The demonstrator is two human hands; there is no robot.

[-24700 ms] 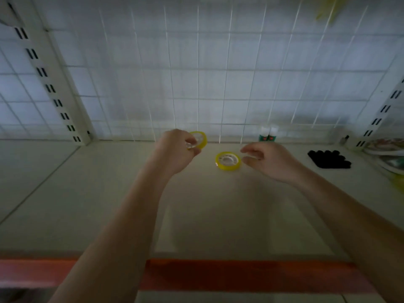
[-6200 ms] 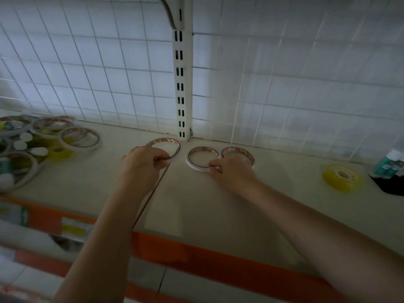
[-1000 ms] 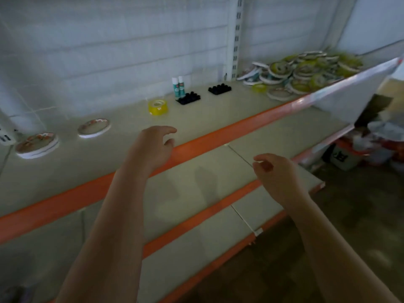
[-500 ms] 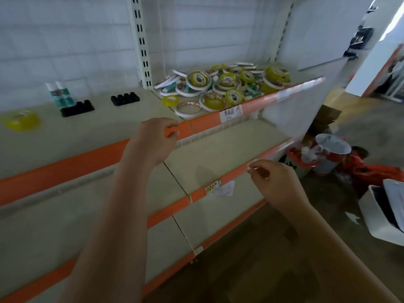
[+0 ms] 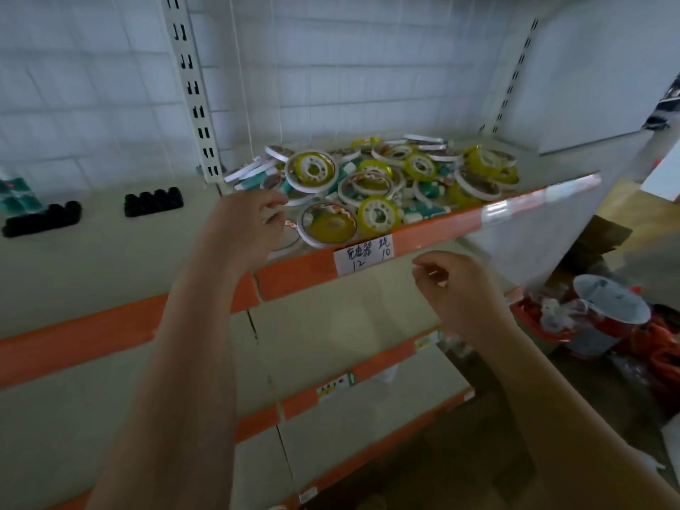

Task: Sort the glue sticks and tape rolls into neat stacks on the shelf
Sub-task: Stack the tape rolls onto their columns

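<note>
- Top shelf [image 5: 110,259], orange front edge; heap of tape rolls [image 5: 386,178] and teal glue sticks [image 5: 415,209] piled on its right section, against the wire-grid back panel [image 5: 331,68].
- Left hand [image 5: 246,226] raised over shelf front edge, at left margin of heap; fingers loosely curled, thumb and fingertips [image 5: 274,206] close together, grip narrow. Nothing plainly held; contact with the rolls behind cannot be told.
- Nearest items to left grip: large white-rimmed tape roll [image 5: 325,226] with yellow roll inside, just right of fingers; thin white ring [image 5: 289,239] lying flat partly under the hand.
- Yellow tape roll [image 5: 379,215] standing tilted at shelf front, just right of the white-rimmed roll.
- Right hand [image 5: 460,288] lower, in front of the shelf below, under the handwritten paper label [image 5: 363,255] on the orange edge; fingers curled inward, grip narrow, nothing seen in it. Well apart from heap, which lies above and beyond.
- Left section of top shelf: two black holder blocks [image 5: 153,202] and [image 5: 40,220]; teal glue sticks standing at far left [image 5: 14,195], partly cut by frame edge.
- White slotted upright [image 5: 193,90] between the two shelf sections.
- Floor at right: red basket [image 5: 544,322] with clutter, grey lid [image 5: 611,298] on top.
</note>
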